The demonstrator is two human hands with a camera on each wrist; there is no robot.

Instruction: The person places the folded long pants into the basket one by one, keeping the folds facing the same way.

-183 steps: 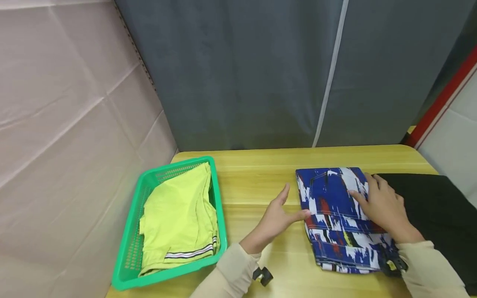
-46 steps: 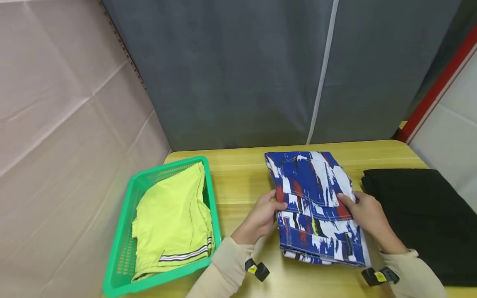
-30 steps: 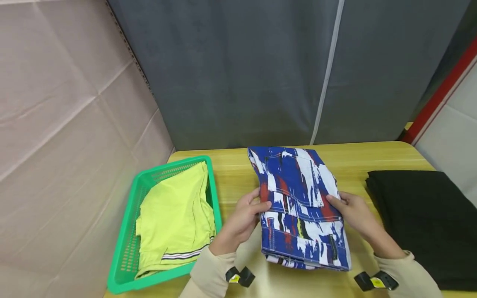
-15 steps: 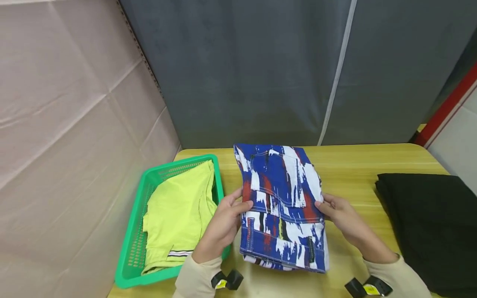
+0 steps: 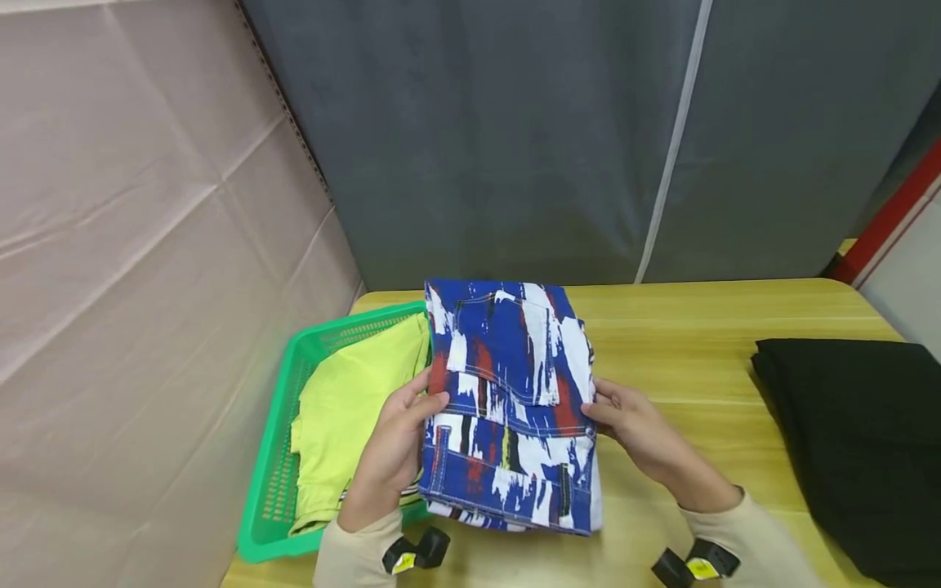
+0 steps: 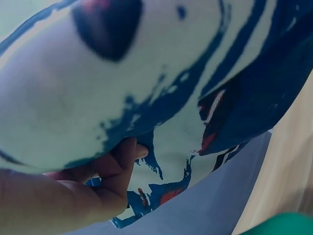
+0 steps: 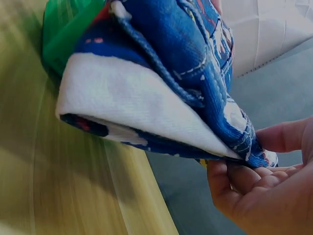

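Note:
Folded pants (image 5: pixel 507 408) with a blue, white and red paint-splash print hang above the table, a back pocket and belt loops facing up. My left hand (image 5: pixel 393 445) pinches their left edge, thumb on top and fingers curled beneath. On the opposite edge my right hand (image 5: pixel 647 437) pinches the cloth the same way; the right wrist view shows its thumb above and fingers below the layers. The pants overlap the right rim of a green basket (image 5: pixel 259 490) in the head view. Folded yellow-green clothing (image 5: pixel 345 408) with a striped band lies inside it, partly hidden.
A folded black garment (image 5: pixel 853 449) lies on the right of the wooden table (image 5: pixel 684 327). Behind the table hangs a grey curtain (image 5: pixel 478 147). A pale cloth wall (image 5: pixel 147 286) stands close to the basket's left side.
Earlier the pants lay on the table beside the black garment, with the left hand at their edge. Both hands have since lifted them and carried them left to the basket.

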